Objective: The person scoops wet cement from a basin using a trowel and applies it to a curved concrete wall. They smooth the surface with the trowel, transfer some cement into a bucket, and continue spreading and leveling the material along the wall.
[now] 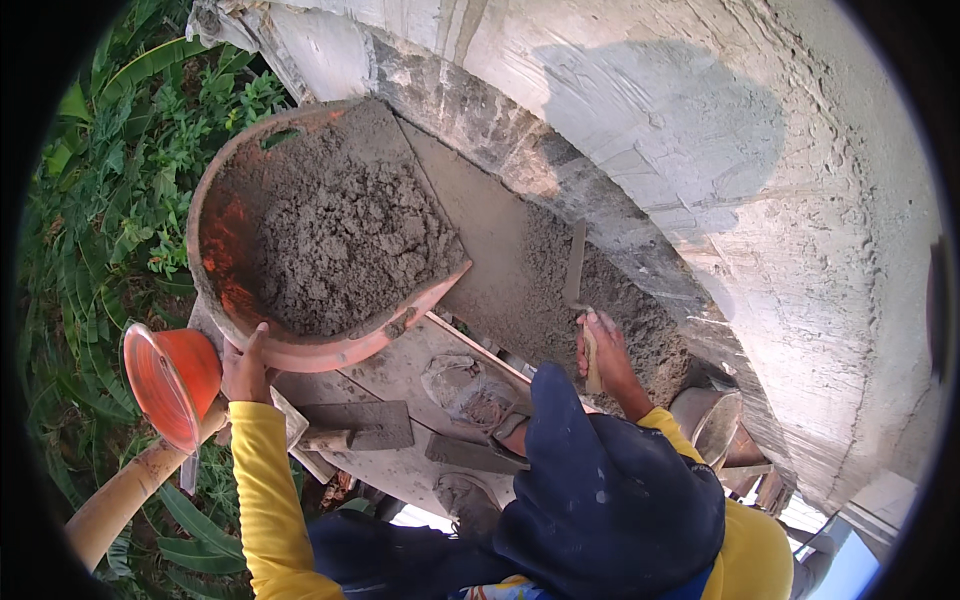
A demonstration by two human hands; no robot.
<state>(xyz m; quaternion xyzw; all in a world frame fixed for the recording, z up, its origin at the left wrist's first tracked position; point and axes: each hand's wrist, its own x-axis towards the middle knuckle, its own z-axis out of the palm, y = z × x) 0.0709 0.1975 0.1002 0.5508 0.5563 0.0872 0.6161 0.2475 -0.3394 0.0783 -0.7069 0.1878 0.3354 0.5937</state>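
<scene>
Trowel, clasped in the right hand, lies over grey mortar, perhaps touching it; the left hand pinches the rim of the orange tub. Scooping seems underway; lifting next calls for steadiness.

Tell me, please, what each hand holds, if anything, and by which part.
Right hand: trowel, by its handle. Left hand: orange mortar tub, by its rim.
</scene>
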